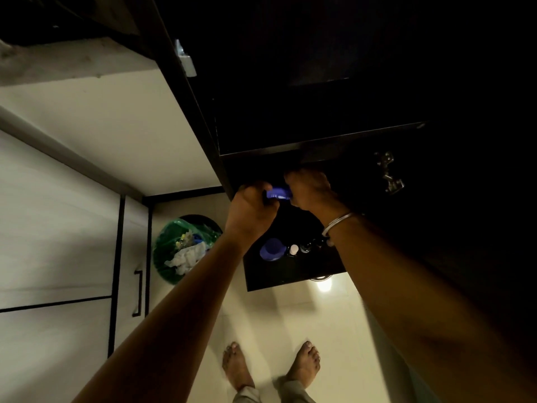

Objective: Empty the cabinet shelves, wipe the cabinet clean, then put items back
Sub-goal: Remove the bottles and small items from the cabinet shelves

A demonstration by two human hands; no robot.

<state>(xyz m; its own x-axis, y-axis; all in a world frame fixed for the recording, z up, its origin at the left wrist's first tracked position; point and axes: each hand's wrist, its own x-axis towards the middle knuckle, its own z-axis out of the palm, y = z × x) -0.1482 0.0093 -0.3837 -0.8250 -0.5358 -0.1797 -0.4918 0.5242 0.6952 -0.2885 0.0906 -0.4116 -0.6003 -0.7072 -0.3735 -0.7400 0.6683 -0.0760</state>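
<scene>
Emptying is judged to be under way and unfinished: a blue-capped container (278, 194) is being gripped between the left hand (250, 214) and the right hand (308, 189), both curled round it, just under the dark cabinet (290, 106) shelf edge. Further items, a round blue lid (272, 249) and small bottles (305, 247), are being left on the lower shelf (290, 276); wiping and restocking are still being awaited. Matte dark panels, glossy pale floor tiles (290, 318) and a crinkled green bin liner (171, 242) are being shown.
</scene>
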